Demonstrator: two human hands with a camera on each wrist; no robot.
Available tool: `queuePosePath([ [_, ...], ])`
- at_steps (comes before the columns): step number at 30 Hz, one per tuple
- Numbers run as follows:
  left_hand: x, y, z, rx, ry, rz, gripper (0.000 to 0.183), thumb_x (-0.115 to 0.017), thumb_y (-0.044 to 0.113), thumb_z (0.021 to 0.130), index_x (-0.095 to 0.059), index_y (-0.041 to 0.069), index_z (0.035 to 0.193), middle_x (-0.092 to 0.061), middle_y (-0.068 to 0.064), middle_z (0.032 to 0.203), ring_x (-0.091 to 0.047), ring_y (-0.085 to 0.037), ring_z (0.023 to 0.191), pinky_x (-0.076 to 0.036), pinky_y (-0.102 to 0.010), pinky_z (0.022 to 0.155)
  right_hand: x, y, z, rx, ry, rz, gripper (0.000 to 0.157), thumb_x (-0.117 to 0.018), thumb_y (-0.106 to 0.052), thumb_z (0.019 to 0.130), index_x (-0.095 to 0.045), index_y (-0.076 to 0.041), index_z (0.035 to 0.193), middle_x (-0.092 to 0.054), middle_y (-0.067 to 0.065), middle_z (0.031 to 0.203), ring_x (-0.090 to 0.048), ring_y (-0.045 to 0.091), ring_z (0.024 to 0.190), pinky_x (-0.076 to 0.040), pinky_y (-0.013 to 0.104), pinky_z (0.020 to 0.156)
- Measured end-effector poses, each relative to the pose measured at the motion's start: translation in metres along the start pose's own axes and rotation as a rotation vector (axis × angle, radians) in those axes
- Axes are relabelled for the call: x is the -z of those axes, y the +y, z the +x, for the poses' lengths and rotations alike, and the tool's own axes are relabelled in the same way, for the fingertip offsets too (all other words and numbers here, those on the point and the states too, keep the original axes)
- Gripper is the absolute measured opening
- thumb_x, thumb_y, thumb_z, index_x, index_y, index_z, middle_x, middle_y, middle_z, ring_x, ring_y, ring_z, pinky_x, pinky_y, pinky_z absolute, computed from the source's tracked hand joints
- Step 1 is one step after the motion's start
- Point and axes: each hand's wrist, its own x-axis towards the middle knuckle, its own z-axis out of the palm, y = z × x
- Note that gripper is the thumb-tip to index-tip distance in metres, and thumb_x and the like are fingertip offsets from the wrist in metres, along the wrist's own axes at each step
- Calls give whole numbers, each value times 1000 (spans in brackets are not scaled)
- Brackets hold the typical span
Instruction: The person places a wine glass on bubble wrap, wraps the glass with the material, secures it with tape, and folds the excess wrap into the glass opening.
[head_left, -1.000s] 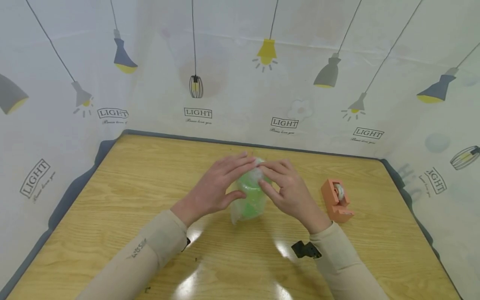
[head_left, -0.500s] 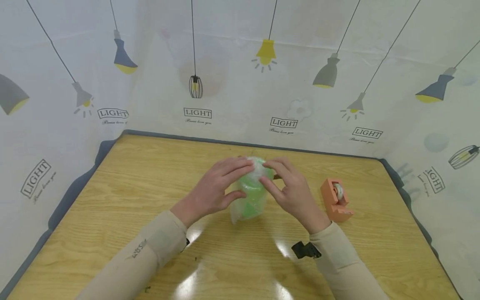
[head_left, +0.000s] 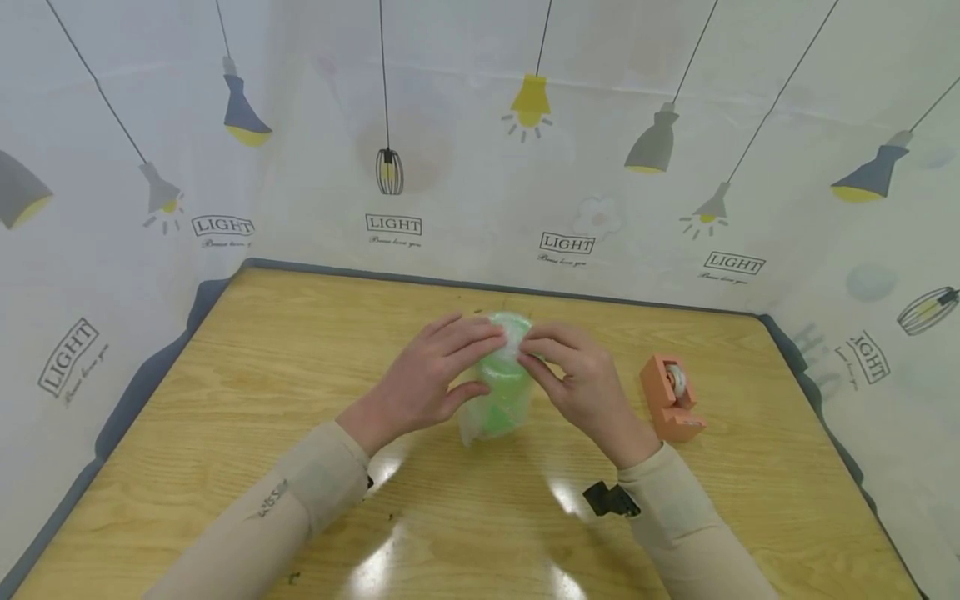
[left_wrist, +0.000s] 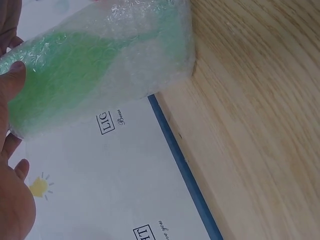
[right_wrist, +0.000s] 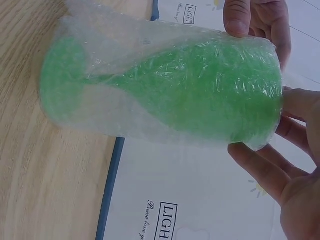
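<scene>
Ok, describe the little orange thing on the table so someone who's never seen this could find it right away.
Start at the wooden table and go to its right side, just beyond the person's right hand. There sits the tape dispenser, a small salmon-orange block with a roll of tape in it. The green cup wrapped in bubble wrap is held in both hands; the dispenser stands untouched.

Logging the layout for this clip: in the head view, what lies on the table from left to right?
Left hand → green bubble-wrapped object → right hand → orange tape dispenser.
</scene>
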Motion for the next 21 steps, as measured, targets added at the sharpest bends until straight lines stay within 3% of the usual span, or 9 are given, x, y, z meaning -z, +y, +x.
queuePosePath([
  [12, -1, 1, -1, 4, -40, 38, 56, -82, 27, 88, -64, 7, 137, -63, -7, 143, -52, -28, 138, -33, -58, 121, 3, -3, -1, 9, -113, -84, 8, -80, -7, 88, -81, -2, 93, -78, 12, 99, -68, 38, 111, -57, 52, 98],
  [21, 0, 4, 3, 62, -131, 52, 58, -83, 33, 87, -65, 11, 137, -62, -2, 143, -49, -26, 139, -40, -60, 109, 4, -2, 0, 34, -159, -121, 15, -72, -15, 94, -81, -3, 89, -78, 9, 93, -67, 39, 110, -56, 51, 99],
])
